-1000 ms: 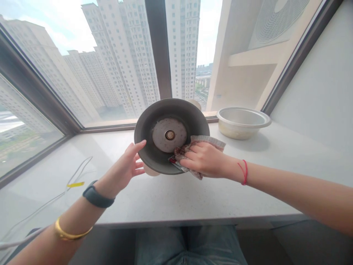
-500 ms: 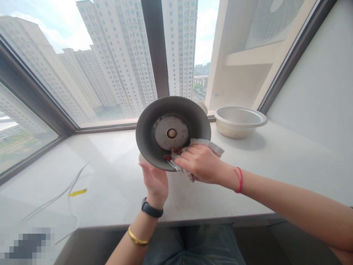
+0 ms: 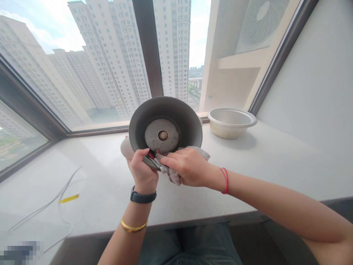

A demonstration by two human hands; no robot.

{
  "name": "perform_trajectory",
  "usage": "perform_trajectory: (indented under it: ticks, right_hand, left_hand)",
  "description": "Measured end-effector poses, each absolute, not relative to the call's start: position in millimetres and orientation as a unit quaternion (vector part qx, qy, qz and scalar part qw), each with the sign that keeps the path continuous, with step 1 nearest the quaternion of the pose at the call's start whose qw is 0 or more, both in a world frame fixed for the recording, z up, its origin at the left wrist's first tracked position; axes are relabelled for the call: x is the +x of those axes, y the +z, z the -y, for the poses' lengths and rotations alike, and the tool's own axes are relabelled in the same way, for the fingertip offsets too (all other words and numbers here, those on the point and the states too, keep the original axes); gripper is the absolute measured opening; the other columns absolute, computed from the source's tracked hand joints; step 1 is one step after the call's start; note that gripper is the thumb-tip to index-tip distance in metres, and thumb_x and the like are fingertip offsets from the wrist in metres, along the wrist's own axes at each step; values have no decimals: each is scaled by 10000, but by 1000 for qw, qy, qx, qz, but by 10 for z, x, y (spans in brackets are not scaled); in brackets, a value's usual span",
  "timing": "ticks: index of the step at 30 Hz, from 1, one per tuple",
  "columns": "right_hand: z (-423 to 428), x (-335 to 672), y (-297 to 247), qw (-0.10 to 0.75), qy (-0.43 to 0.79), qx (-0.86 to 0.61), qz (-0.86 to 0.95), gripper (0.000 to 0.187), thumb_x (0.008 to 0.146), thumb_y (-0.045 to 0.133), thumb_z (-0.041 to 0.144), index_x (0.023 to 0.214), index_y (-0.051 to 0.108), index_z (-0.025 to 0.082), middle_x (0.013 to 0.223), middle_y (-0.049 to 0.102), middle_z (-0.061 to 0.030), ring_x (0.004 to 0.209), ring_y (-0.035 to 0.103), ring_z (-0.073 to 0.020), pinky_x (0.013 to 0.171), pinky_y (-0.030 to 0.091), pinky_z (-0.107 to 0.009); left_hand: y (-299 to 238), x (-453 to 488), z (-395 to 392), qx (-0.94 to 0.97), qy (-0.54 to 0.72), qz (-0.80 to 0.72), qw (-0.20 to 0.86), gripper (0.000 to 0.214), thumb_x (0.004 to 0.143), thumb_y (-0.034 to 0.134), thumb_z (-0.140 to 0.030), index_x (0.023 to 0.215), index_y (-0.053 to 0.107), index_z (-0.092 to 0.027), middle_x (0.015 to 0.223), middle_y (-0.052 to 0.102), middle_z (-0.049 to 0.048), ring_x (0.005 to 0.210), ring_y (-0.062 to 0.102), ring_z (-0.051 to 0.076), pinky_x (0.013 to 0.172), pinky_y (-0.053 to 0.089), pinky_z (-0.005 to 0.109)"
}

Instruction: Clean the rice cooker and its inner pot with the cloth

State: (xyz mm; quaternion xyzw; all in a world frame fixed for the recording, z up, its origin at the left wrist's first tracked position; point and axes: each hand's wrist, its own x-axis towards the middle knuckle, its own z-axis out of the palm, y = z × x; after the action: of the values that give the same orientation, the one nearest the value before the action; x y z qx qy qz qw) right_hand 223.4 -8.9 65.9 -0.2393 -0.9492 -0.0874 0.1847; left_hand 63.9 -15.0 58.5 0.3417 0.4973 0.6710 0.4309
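Note:
A rice cooker body (image 3: pixel 193 129) is tipped up above the sill, its grey hollow facing me, with a round heating plate (image 3: pixel 154 134) and a central button inside. My left hand (image 3: pixel 143 171) grips its lower left rim, thumb over the edge and the other fingers mostly hidden behind the pale outer shell. Bunched in my right hand (image 3: pixel 190 167) is a patterned cloth (image 3: pixel 173 176), pressed against the lower inner wall near the rim. A small red patch shows on the cloth close to my left thumb.
A light metal inner pot (image 3: pixel 230 129) stands on the white sill (image 3: pixel 209 206) at the right. A thin cable (image 3: pixel 52 200) with a yellow tag (image 3: pixel 69 198) lies at the left. Window frames (image 3: pixel 149 48) and a wall (image 3: pixel 306 95) bound the sill.
My left hand has shifted from supporting the cooker underneath to gripping its rim with the thumb inside. The cloth has moved slightly left along the lower wall. The whole view has shifted a little.

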Motion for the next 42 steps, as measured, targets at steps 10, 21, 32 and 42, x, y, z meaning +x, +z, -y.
perform_trajectory:
  ticks: [10,21,32,42]
  right_hand:
    - [-101,2403,890,2,90,-298,950,539,770,676,300,1303,607,334,936,752,-18,758,677,-203,597,406,-265]
    - [-435,2238,758,43,-219,-370,902,258,914,480,125,959,734,129,910,723,-175,1029,620,-349,1089,266,-614]
    - [-444,1923,869,368,-109,-490,783,378,937,483,196,1304,576,201,1236,622,-128,1130,520,-302,1000,397,-449]
    - [-344,1507,661,346,-59,-323,879,357,1004,432,252,1333,568,234,1325,574,-86,1207,469,-271,1011,414,-398]
  left_hand:
    - [821,445,385,377,754,-414,343,497,601,599,-136,1079,665,-254,952,720,-23,1051,650,221,880,531,273]
    - [789,401,418,406,737,-403,359,727,587,620,-130,1294,574,-291,1039,717,-37,1020,656,212,835,518,232]
    - [879,496,363,385,752,-371,387,692,580,609,-80,1246,608,-269,1056,700,-27,1019,636,205,802,524,216]
    - [879,473,352,391,748,-378,380,704,585,612,-77,1257,619,-286,1061,708,-37,1003,644,199,788,524,207]
